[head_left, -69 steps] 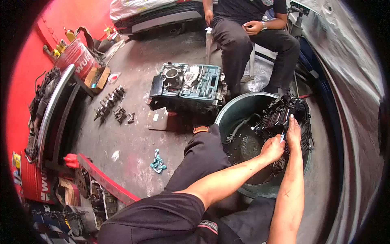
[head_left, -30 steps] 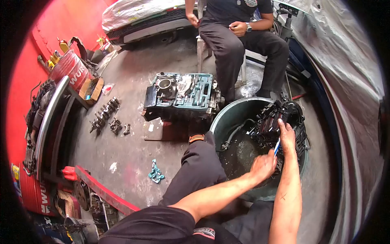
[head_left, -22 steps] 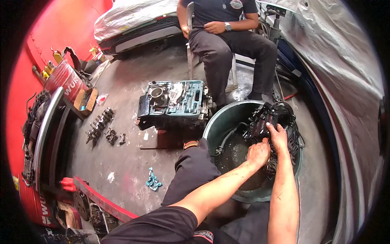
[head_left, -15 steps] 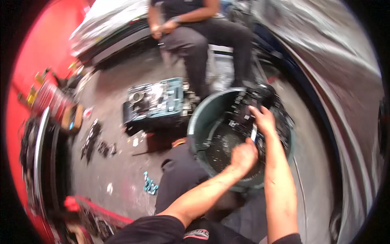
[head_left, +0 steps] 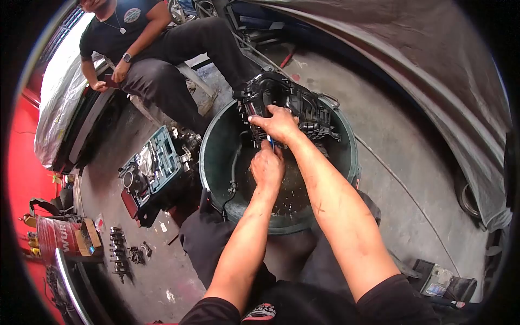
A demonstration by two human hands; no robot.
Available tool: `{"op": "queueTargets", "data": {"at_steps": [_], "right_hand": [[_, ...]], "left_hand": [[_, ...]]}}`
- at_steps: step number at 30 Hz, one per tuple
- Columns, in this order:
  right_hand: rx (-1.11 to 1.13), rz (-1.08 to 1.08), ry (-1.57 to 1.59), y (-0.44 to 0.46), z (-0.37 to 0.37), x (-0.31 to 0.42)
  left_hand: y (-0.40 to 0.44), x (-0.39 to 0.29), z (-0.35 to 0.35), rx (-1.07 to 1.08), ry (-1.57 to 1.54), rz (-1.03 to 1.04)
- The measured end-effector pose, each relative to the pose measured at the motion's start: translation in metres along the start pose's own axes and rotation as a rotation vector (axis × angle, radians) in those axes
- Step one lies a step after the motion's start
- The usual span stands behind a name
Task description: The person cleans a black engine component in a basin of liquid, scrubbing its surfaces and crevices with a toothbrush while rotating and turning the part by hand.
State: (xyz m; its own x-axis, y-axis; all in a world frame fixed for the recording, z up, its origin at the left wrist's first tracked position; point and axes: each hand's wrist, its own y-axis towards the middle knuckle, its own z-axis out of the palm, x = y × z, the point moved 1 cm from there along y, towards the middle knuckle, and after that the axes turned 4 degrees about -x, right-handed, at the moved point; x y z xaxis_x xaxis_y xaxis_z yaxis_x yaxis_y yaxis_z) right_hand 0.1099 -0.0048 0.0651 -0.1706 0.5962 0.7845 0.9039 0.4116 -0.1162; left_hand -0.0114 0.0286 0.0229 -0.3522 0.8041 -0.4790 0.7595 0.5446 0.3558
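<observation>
A large black engine part (head_left: 311,111), wet and ribbed, rests tilted across the far rim of a dark green tub (head_left: 210,162). My right hand (head_left: 279,124) grips this part from above, thumb out to the left and fingertips partly hidden. Just below it, my left hand (head_left: 267,167) is closed around a slim tool with a blue-and-white handle (head_left: 271,142). That tool's working end is hidden by the part and my right hand. Murky liquid (head_left: 290,197) lies in the bottom of the tub, and a hose (head_left: 234,168) runs down its inner left wall.
Left of the tub is an open teal tool case (head_left: 168,157). A crankshaft (head_left: 117,252) lies on the floor near a red Würth container (head_left: 59,235). Another person (head_left: 157,76) sits beyond the tub. A thin cable (head_left: 406,197) crosses the floor at right, beneath a grey cover (head_left: 433,70).
My view has swung right, so the tub sits more centrally and the seated person has shifted left. Both hands remain at the black part, with the tool still in my left.
</observation>
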Motion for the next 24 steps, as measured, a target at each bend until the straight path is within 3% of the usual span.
{"op": "queueTargets", "data": {"at_steps": [2,5,9,13,14,16,19,24], "right_hand": [[0.003,0.013,0.001,-0.006,0.003,-0.001],[0.02,0.001,0.013,-0.001,0.003,0.001],[-0.029,-0.02,0.005,-0.002,0.004,-0.001],[0.064,-0.014,-0.034,-0.006,0.001,0.005],[0.015,-0.027,-0.034,-0.004,0.001,0.006],[-0.085,-0.04,-0.037,-0.002,0.001,0.003],[-0.029,-0.028,0.004,0.004,0.002,-0.003],[-0.091,-0.05,0.008,0.01,0.006,-0.002]], "left_hand": [[-0.014,-0.004,-0.003,0.023,0.013,-0.047],[-0.043,-0.013,-0.019,0.264,-0.014,-0.25],[0.004,-0.01,-0.017,-0.027,-0.239,-0.113],[-0.045,-0.006,-0.017,0.038,-0.082,-0.106],[-0.066,-0.003,-0.017,0.131,-0.088,-0.169],[-0.081,-0.012,-0.026,0.109,-0.155,-0.207],[-0.073,-0.016,-0.046,0.192,-0.25,-0.335],[-0.074,-0.019,-0.056,0.142,-0.332,-0.343]]}}
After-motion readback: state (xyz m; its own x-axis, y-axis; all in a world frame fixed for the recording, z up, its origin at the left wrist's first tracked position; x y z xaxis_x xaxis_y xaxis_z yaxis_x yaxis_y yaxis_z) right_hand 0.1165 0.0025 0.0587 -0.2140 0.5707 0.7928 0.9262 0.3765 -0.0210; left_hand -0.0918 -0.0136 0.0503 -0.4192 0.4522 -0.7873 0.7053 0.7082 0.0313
